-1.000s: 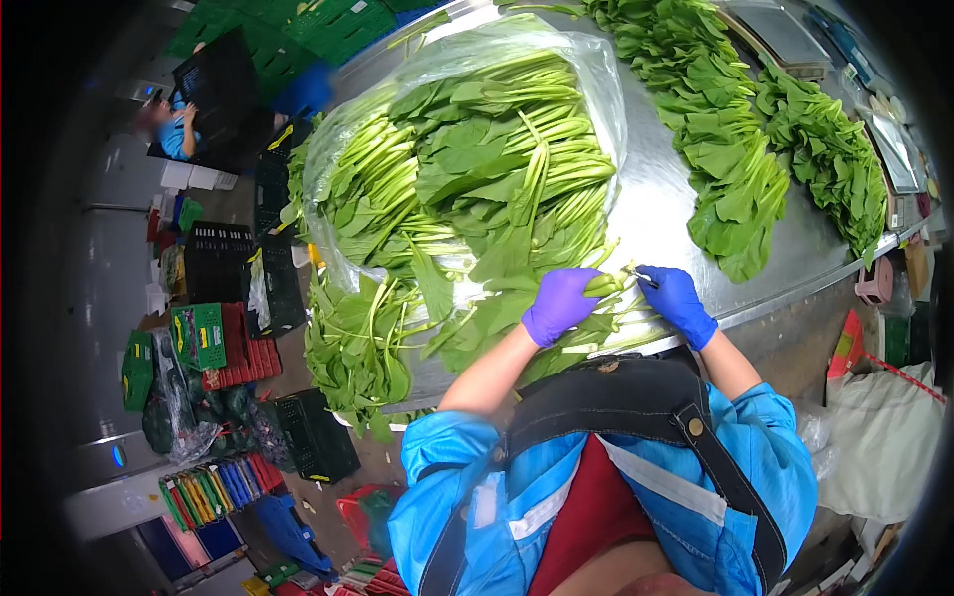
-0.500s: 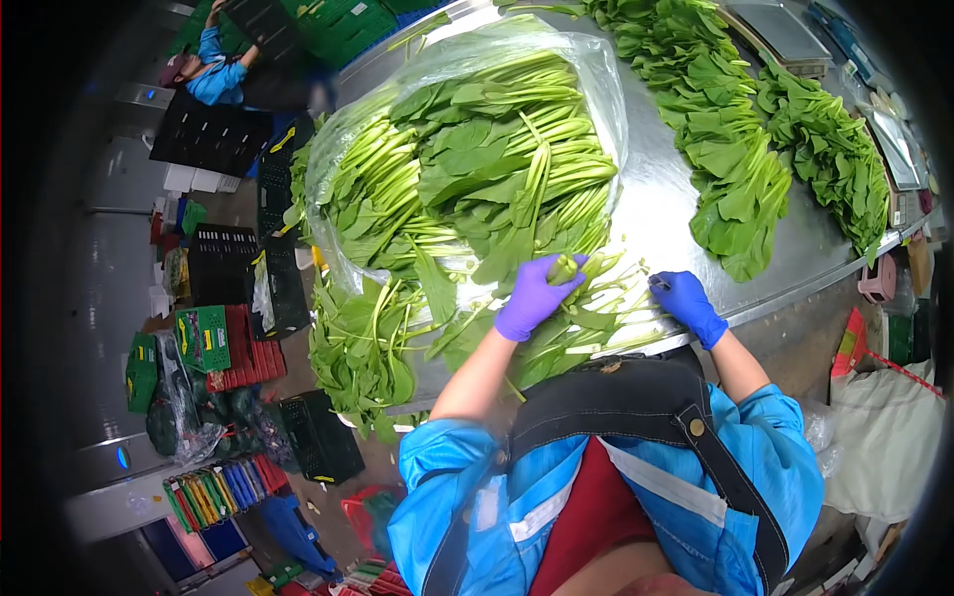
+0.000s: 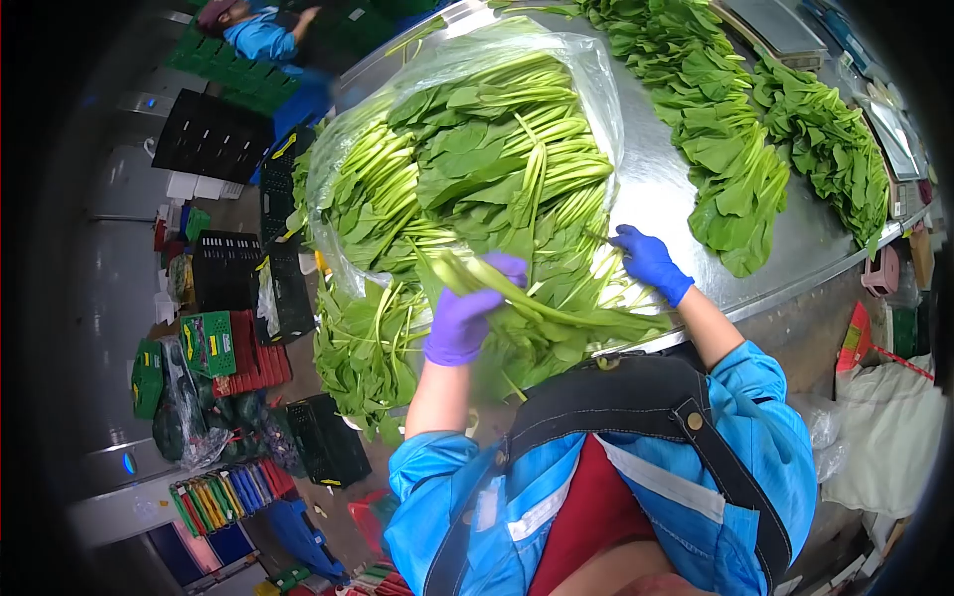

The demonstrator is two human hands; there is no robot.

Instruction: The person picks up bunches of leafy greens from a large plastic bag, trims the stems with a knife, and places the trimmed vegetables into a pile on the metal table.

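Note:
My left hand [image 3: 472, 306], in a purple glove, is closed around green leafy stalks [image 3: 556, 316] that stretch to the right in front of me. My right hand [image 3: 651, 262], in a blue-violet glove, is closed on a small dark knife [image 3: 600, 237] pointing left. Beyond my hands, a clear plastic bag [image 3: 604, 84] lies open around a big heap of leafy greens [image 3: 462, 149]. Loose leaves [image 3: 363, 348] lie at the table's left front. Pale cut stem pieces [image 3: 621, 288] are scattered beside my right hand.
Rows of greens [image 3: 730, 169] lie on the metal table [image 3: 651, 184] at the right, near a scale [image 3: 780, 28]. Crates [image 3: 323, 437] stand on the floor at the left. Another person [image 3: 260, 35] is at the upper left. A red dustpan [image 3: 855, 338] is at the right.
My left hand has moved left and nearer to me with stalks in it. My right hand has shifted left and forward. The other person has moved, and the dark crate they held is no longer visible.

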